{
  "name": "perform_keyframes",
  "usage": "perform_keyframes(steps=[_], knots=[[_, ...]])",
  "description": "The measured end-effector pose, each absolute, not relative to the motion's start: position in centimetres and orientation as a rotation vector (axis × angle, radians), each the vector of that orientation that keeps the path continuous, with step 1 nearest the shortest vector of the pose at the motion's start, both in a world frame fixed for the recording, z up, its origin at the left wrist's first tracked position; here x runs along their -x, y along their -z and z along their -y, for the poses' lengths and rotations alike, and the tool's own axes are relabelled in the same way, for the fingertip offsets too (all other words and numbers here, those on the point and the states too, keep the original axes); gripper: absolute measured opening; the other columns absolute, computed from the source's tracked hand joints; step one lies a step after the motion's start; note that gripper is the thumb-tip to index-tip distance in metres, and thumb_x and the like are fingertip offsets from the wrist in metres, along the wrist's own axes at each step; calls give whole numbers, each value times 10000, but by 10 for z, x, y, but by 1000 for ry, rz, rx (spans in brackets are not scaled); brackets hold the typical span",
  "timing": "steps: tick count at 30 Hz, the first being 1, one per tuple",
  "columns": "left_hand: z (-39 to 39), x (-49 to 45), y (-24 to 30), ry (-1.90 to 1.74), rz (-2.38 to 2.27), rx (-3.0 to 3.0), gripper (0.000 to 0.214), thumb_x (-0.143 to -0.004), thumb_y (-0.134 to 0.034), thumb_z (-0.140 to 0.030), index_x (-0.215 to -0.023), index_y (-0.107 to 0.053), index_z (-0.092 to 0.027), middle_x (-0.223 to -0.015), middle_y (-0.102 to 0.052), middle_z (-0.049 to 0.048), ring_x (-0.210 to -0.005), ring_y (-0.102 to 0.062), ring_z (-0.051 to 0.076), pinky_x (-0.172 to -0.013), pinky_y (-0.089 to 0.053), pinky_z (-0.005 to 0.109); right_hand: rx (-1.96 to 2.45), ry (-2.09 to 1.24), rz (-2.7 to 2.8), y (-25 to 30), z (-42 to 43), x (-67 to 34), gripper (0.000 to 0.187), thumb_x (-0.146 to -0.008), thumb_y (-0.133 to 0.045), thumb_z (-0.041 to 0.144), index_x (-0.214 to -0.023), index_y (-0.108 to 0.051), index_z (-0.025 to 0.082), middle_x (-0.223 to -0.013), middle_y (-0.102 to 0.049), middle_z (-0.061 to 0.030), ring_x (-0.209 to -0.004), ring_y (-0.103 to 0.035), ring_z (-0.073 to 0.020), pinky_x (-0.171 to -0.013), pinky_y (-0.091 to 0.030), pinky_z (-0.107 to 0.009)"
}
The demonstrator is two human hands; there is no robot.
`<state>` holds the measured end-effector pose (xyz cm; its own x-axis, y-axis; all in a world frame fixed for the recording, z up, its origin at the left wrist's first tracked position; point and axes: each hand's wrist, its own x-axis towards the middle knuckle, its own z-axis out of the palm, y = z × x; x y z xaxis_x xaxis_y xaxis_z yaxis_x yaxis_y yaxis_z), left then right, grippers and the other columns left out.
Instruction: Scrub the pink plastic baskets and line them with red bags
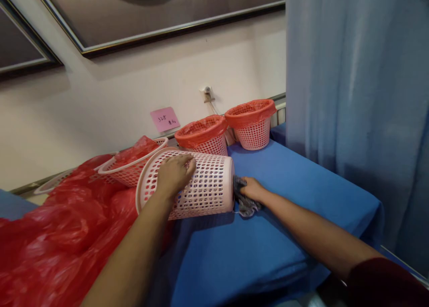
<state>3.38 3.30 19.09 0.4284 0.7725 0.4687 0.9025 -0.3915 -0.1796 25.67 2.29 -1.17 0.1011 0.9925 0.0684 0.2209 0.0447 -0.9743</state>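
A pale pink perforated plastic wastebasket (pixel 208 182) lies on its side on the blue-covered surface, its rim toward the left and its base toward the right. Across its upper side, near the rim, my left hand (pixel 176 173) holds it with curled fingers. My right hand (pixel 253 190) is closed around a dark grey cloth (pixel 246 202), which presses against the basket's base. Part of the cloth hangs down onto the blue sheet. The right fingers are partly hidden by the cloth.
Two upright wastebaskets with red liners, one nearer (pixel 214 144) and one farther right (pixel 254 132), stand by the wall. Another tilted basket (pixel 129 175) is left of mine, beside piled red plastic bags (pixel 77 217). A blue curtain (pixel 342 83) hangs at right.
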Motion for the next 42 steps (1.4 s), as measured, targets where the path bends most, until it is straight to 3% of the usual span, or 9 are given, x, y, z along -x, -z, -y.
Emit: perform_keyframes(steps=[3,8,13,16,20,24,30,36,42], knots=[[-32,-30,-190,600,1384,2311,410,-936,-476,-361,-1198,-729,-172,-1281,-736,106,-1222,-651,314,-1104,-441,469,1364,-1058,1289,17,-9,-268,322,-534,-608,82,-807,-717,215,-592,-679,54,-584,-645,-174,-627,-529,-259],[-19,-7,-200,997,1339,2151,463,-888,-534,-297,-1317,-651,-166,-1446,-621,122,-1347,-564,299,-1176,-399,470,1355,-1004,1077,18,-14,-296,484,-587,-575,155,-1053,-689,216,-823,-753,12,-722,-700,-192,-671,-557,-273],[-11,16,-198,905,1683,1956,572,-911,-565,-442,-1400,-571,-145,-1465,-570,198,-1357,-525,402,-1132,-407,598,1315,-978,979,23,-22,-304,549,-595,-578,209,-1137,-660,203,-897,-758,-7,-769,-709,-208,-715,-577,-308],[-13,16,-192,876,1704,2009,556,-893,-585,-473,-1353,-602,-161,-1342,-648,169,-1264,-594,364,-1071,-479,518,1275,-962,992,25,-21,-298,603,-584,-591,205,-1184,-652,215,-979,-763,-7,-846,-710,-211,-787,-576,-323],[-21,14,-199,1051,1555,1911,333,-912,-547,-394,-1095,-703,-164,-1106,-723,132,-1090,-663,307,-982,-516,427,1229,-967,1053,26,-19,-293,588,-593,-586,197,-1175,-660,221,-1022,-766,-6,-892,-710,-208,-840,-573,-336],[-40,26,-227,1141,1532,1891,358,-907,-572,-402,-1185,-632,-184,-1056,-727,97,-937,-682,246,-872,-526,355,1240,-962,1120,28,-15,-291,613,-611,-593,190,-1222,-640,219,-998,-765,-2,-893,-711,-204,-871,-575,-358],[-75,46,-244,832,1704,2152,273,-944,-472,-369,-900,-675,-191,-819,-698,44,-799,-631,208,-782,-494,323,1236,-908,1275,24,-4,-282,599,-609,-595,152,-1203,-659,205,-1022,-758,-29,-929,-709,-230,-934,-564,-417],[-79,44,-229,826,1713,2183,312,-952,-436,-379,-874,-691,-217,-794,-684,41,-829,-654,241,-786,-491,343,1149,-522,1325,8,39,-260,601,-762,-598,209,-1363,-567,220,-1419,-539,-116,-1357,-506,-285,-1187,-367,-488],[-69,43,-226,1013,1678,2156,319,-939,-450,-385,-848,-686,-190,-793,-685,39,-772,-627,200,-731,-457,306,845,-9,1818,16,98,-239,697,-690,-644,81,-1344,-596,319,-1544,-333,-101,-1300,-544,-338,-1002,-545,-480]])
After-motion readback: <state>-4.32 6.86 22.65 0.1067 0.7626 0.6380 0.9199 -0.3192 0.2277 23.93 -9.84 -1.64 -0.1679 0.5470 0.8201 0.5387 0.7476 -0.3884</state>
